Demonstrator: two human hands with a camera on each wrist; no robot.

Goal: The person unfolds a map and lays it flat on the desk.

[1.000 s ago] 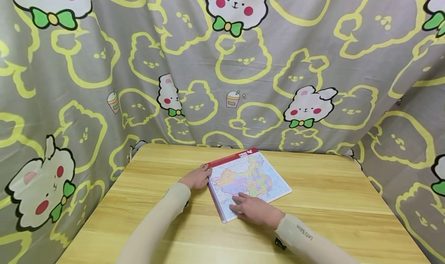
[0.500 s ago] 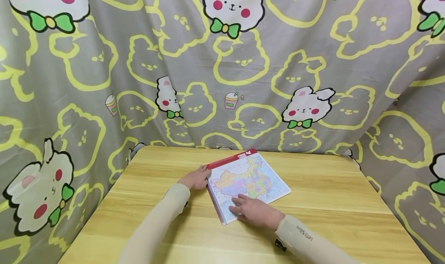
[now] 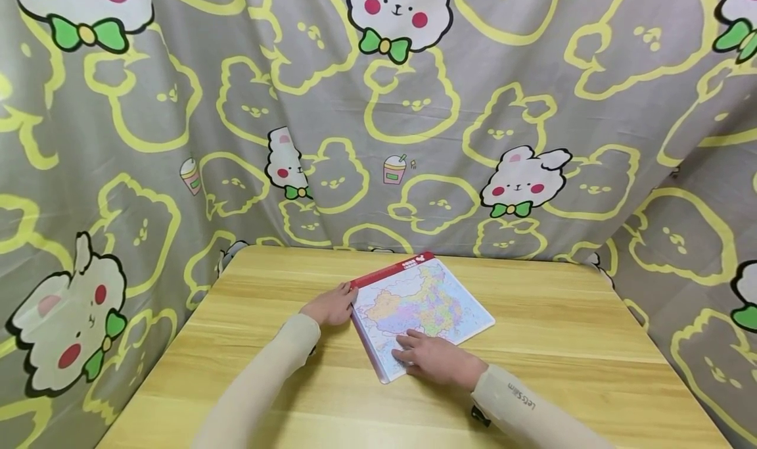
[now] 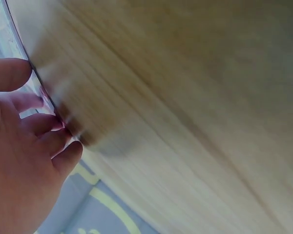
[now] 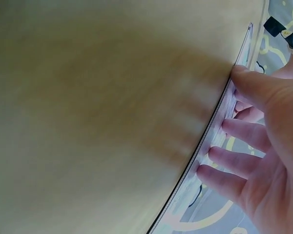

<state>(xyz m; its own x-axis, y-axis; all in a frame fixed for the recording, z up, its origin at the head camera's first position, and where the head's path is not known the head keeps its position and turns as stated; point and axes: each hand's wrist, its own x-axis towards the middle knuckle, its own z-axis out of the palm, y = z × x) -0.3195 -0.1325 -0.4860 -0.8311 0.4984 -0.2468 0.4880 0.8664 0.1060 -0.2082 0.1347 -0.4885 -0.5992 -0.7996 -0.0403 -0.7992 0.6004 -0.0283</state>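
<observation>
A flat map of China [image 3: 408, 304], with a red title strip along its far edge, lies at an angle on the wooden table. My left hand [image 3: 331, 306] is at its left edge, near the red strip. In the left wrist view, the thumb [image 4: 12, 74] and fingertips line up along the map's edge. My right hand [image 3: 440, 359] rests on the near part of the map, fingers spread over the printed surface. From the right wrist, those fingers [image 5: 234, 161] reach out straight onto the glossy face, and the thumb [image 5: 249, 80] sits by the near edge.
The light wood table [image 3: 550, 370] runs out to either side of the map. A grey curtain [image 3: 331, 107] with yellow outlines and white rabbits hangs behind it and on both sides. A dark clip-like piece [image 3: 480, 416] shows under the right wrist.
The map's near corner has shifted very slightly to the right, and my left hand a little to the left. Both hands otherwise keep their places on the map.
</observation>
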